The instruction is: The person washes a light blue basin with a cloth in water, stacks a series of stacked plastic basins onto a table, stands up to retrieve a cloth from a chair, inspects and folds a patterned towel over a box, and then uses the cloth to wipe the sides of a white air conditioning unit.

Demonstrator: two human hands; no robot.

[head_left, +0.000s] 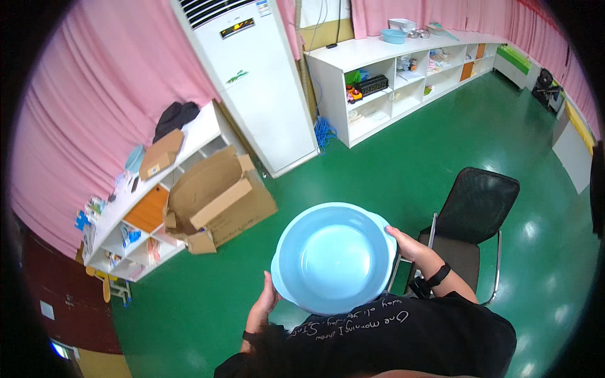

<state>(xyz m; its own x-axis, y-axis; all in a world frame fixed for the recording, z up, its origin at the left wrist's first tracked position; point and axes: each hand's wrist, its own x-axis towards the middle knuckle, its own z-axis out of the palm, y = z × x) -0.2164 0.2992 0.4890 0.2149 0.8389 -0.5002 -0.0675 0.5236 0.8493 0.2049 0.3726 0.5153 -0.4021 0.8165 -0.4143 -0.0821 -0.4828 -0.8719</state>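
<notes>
A round light-blue plastic basin point(334, 255) is held up in front of my body, its open side facing up and nothing inside it. My left hand point(267, 296) grips the rim at the lower left, with the thumb showing along the outer edge. On the opposite side, my right hand point(406, 244) is closed on the handle lip at the right. The fingers of both hands are partly hidden beneath the basin.
An open cardboard box point(236, 205) stands on the green floor point(302, 192) ahead to the left, beside a white shelf unit point(205, 129). A black office chair point(476, 208) is close on my right. A tall white air conditioner point(265, 94) and a long low shelf point(340, 60) line the far wall.
</notes>
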